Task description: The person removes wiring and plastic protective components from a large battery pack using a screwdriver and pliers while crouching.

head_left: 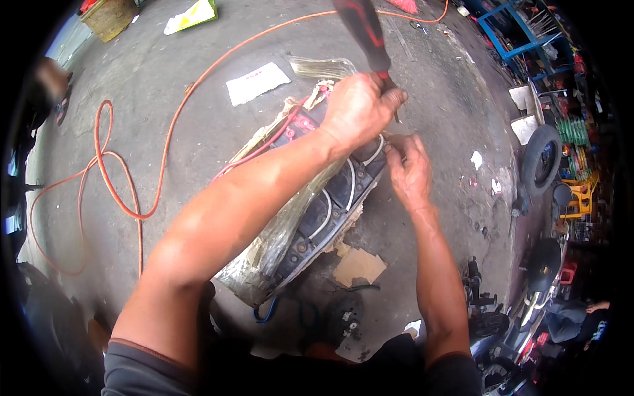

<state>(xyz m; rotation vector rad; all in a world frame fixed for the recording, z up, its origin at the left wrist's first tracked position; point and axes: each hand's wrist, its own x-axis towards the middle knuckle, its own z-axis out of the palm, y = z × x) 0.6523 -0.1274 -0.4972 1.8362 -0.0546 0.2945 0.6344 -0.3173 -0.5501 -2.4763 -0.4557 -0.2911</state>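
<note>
My left hand [360,112] is closed round a screwdriver [365,36] with a black and red handle. The handle points up and the narrow shaft points down, past my fingers, near the far right corner of a battery pack [340,181]. Beside that corner, my right hand [409,171] has its fingertips pinched at the end of a white cable [375,152]; whatever lies between them is too small to make out. The dark pack has white link cables on top and a red cable [264,145] along its left. Crumpled clear plastic wrap [277,244] covers part of it. My left forearm hides its middle.
An orange hose [175,125] loops across the concrete floor at left. A white sheet [257,84] lies beyond the pack; torn cardboard [358,266] lies near it. At right are a tire [541,158], a blue rack [515,33] and a seated person [571,320].
</note>
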